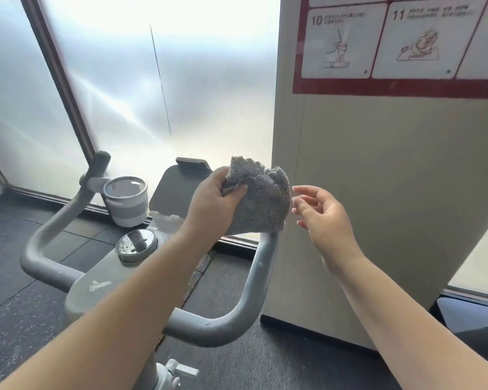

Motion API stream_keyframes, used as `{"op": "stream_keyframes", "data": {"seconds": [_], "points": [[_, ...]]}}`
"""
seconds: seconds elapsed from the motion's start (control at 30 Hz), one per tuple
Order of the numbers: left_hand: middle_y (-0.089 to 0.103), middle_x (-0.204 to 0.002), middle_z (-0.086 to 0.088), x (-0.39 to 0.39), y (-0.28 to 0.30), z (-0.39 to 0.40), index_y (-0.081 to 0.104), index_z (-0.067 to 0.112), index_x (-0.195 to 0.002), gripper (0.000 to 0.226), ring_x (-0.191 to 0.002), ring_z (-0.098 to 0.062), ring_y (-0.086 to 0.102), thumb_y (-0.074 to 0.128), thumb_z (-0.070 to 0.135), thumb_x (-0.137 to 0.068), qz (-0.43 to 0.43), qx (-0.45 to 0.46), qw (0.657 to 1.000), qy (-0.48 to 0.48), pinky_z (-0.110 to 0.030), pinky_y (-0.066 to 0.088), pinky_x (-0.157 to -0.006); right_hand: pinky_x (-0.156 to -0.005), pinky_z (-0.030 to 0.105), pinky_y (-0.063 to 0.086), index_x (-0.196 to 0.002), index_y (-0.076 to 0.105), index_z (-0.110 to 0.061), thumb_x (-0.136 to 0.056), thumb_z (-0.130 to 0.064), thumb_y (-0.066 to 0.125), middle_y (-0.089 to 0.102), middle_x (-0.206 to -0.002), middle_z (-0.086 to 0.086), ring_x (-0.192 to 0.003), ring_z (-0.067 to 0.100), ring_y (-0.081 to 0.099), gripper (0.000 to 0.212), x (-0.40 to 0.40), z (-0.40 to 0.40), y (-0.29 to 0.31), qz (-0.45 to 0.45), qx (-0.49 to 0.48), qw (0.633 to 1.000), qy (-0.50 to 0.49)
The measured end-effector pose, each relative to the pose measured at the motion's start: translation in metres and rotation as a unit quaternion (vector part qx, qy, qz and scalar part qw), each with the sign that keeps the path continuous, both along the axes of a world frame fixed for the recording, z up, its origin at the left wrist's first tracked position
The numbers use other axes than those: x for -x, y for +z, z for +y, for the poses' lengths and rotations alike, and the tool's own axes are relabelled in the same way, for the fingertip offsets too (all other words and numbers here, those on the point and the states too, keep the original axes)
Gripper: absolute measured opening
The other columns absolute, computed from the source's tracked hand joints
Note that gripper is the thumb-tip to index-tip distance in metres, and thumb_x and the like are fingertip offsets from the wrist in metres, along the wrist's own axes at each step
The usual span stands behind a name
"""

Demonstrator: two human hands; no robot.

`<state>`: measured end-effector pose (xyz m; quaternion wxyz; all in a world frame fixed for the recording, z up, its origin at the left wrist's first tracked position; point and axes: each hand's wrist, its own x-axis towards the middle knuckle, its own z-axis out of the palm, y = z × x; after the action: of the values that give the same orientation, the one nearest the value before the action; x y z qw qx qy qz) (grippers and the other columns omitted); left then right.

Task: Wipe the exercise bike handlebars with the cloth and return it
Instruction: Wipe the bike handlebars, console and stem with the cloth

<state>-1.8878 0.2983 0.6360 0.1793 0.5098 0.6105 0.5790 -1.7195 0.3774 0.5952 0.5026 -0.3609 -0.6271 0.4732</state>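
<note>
The grey cloth (261,197) is bunched in my left hand (212,204), my thumb pressing into its folds and my fingers curled round behind it. I hold it just above the top end of the right grip of the handlebars (254,280), its lower edge hanging down to that tip. My right hand (323,213) hovers just beside the cloth, fingers loosely spread and grasping nothing. Left of the cloth stands the dark tablet holder (171,192), and beyond it a grey cup (126,201) sits by the left grip. A round knob (136,244) tops the bike's frame below my left wrist. A beige wall panel (392,192) with a red-bordered poster (400,43) stands to the right.
</note>
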Motion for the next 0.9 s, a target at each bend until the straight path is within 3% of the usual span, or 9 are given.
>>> {"op": "stream_keyframes", "data": {"seconds": [0.07,0.17,0.23,0.37,0.43,0.5,0.57,0.8,0.9], "points": [[0.069,-0.101,0.001,-0.001,0.003,0.027,0.060,0.030,-0.097,0.011,-0.093,-0.016,0.066,0.061,0.020,-0.090,0.016,0.013,1.000,0.008,-0.043,0.054,-0.086,-0.082,0.034,0.054,-0.094,0.064,-0.036,-0.092,-0.021,0.058,0.067,-0.100,-0.002,-0.098,0.020,0.064,0.017,0.002,0.016,-0.001,-0.002,0.013,1.000,-0.001],[0.054,-0.110,0.003,-0.011,-0.007,0.052,0.046,0.031,-0.116,0.042,-0.094,0.006,0.058,0.070,0.018,-0.084,0.006,0.006,0.997,0.076,-0.012,0.046,-0.081,-0.075,0.027,0.052,-0.096,0.063,-0.033,-0.093,-0.016,0.055,0.066,-0.100,0.000,-0.091,0.018,0.064,0.019,0.003,0.034,-0.002,-0.007,0.021,1.000,0.004],[0.043,-0.114,0.002,-0.020,-0.015,0.056,0.042,0.033,-0.128,0.055,-0.092,0.007,0.050,0.070,0.016,-0.084,0.039,-0.029,0.990,0.133,-0.005,0.037,-0.078,-0.073,0.026,0.052,-0.099,0.063,-0.030,-0.094,-0.014,0.053,0.064,-0.097,-0.002,-0.085,0.012,0.063,0.020,0.003,0.043,-0.003,0.000,0.032,0.999,0.008],[0.039,-0.136,-0.007,-0.036,-0.028,0.058,0.053,0.021,-0.132,0.037,-0.118,-0.014,0.042,0.052,0.021,-0.095,0.190,-0.051,0.968,0.157,-0.010,0.025,-0.101,-0.073,0.027,0.053,-0.107,0.063,-0.023,-0.095,-0.012,0.052,0.064,-0.093,-0.005,-0.078,0.008,0.062,0.020,0.003,0.056,-0.003,0.009,0.052,0.998,0.015],[0.032,-0.145,-0.007,-0.048,-0.033,0.063,0.034,0.017,-0.145,0.057,-0.133,-0.021,0.032,0.046,0.041,-0.095,0.210,0.010,0.966,0.148,-0.026,0.025,-0.108,-0.075,0.028,0.053,-0.107,0.063,-0.022,-0.095,-0.011,0.051,0.064,-0.093,-0.004,-0.078,0.008,0.063,0.020,0.003,0.061,-0.001,0.018,0.057,0.998,0.019],[0.026,-0.148,-0.006,-0.058,-0.033,0.071,0.010,0.018,-0.151,0.084,-0.133,-0.024,0.030,0.048,0.058,-0.087,0.227,0.084,0.957,0.160,-0.035,0.031,-0.105,-0.076,0.028,0.053,-0.107,0.063,-0.022,-0.096,-0.012,0.050,0.064,-0.095,-0.004,-0.079,0.008,0.063,0.020,0.003,0.065,0.000,0.025,0.059,0.998,0.025],[0.030,-0.143,-0.009,-0.061,-0.030,0.077,0.002,0.018,-0.151,0.088,-0.127,-0.027,0.040,0.052,0.055,-0.087,0.222,0.122,0.951,0.176,-0.038,0.038,-0.097,-0.076,0.028,0.053,-0.108,0.063,-0.021,-0.096,-0.012,0.049,0.064,-0.095,-0.003,-0.078,0.007,0.063,0.020,0.003,0.067,0.000,0.029,0.060,0.997,0.032],[0.046,-0.136,-0.012,-0.065,-0.035,0.058,0.007,0.014,-0.151,0.068,-0.116,-0.031,0.052,0.036,0.045,-0.098,0.267,0.220,0.919,0.188,-0.037,0.040,-0.086,-0.079,0.027,0.054,-0.115,0.061,-0.020,-0.098,-0.016,0.047,0.067,-0.104,-0.002,-0.089,0.009,0.065,0.023,0.003,0.068,-0.004,0.024,0.063,0.993,0.096],[0.058,-0.124,-0.008,-0.060,-0.046,0.034,0.032,0.018,-0.141,0.050,-0.110,-0.030,0.055,0.038,0.043,-0.097,0.272,0.285,0.910,0.133,-0.035,0.041,-0.085,-0.084,0.028,0.054,-0.117,0.061,-0.022,-0.099,-0.017,0.046,0.068,-0.109,-0.004,-0.099,0.011,0.065,0.024,0.010,0.066,-0.002,0.021,0.061,0.988,0.144]]}}
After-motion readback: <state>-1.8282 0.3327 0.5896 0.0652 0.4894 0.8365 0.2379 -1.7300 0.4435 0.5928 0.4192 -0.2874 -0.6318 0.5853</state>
